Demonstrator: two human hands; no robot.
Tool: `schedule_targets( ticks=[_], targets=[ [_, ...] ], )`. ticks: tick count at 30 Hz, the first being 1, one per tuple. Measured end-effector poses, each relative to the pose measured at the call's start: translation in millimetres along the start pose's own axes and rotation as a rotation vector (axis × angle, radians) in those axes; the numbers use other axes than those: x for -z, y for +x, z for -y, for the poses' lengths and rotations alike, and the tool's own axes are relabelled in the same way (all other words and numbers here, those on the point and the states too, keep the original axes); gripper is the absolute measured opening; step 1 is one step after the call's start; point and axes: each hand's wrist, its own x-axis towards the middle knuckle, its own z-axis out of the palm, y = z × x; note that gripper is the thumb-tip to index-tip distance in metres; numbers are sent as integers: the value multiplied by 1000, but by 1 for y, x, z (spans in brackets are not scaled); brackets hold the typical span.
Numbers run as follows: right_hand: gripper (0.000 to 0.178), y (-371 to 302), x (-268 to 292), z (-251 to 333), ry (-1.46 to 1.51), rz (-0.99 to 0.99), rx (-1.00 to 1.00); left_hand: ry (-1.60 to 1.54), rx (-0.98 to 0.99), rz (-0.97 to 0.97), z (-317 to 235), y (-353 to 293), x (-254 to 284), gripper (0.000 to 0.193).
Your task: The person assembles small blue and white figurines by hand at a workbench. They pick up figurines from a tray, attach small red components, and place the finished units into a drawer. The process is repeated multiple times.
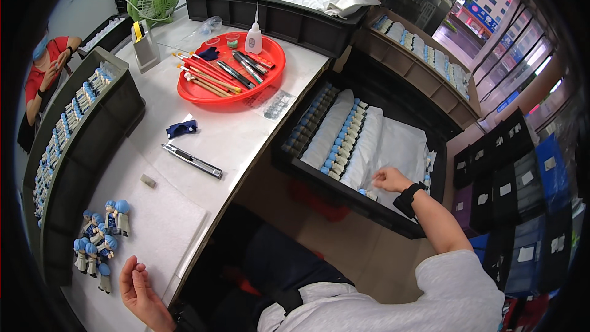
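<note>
My left hand (144, 298) hovers at the white table's near edge, its fingers loosely curled and apart, with nothing visible in them. Just beyond it, several small blue-haired figurines (104, 276) form a loose cluster, some standing and some leaning. My right hand (391, 180) reaches into a black crate (384, 218) on my right, over white wrapping sheet (396, 141). Its fingers are bent together; whatever they hold, if anything, cannot be made out. Close below them lies a figurine (367, 193). Rows of figurines (344, 141) lie in the crate between white padding strips.
A red tray (203, 99) holds brushes, pens and a dropper bottle (254, 40). A utility knife (192, 160), dark blue cloth (182, 128) and grey block (148, 181) lie on the table. A filled grey crate (92, 141) borders the left; another person (52, 71) sits beyond.
</note>
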Motion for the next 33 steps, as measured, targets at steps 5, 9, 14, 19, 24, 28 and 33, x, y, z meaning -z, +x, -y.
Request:
schedule_targets(
  ticks=[5,9,14,19,24,28,33],
  targets=[
    [43,36,8,-8,422,-319,-181,-7,12,-46,1,-1,-1,24],
    [51,58,5,-25,674,-239,-381,3,-9,-17,1,-1,3,24],
    [43,65,2,-34,584,-235,-393,22,0,-26,0,-1,1,23],
    [41,83,15,-19,743,-502,-407,27,15,-44,0,-2,0,23],
    [40,95,9,-22,1048,-344,-420,31,7,-45,-1,-2,0,23],
    [41,101,11,-21,966,-339,-466,30,2,-43,0,-2,2,23],
    [39,121,33,-39,857,-581,-534,48,13,-53,0,-1,0,24]
  ],
)
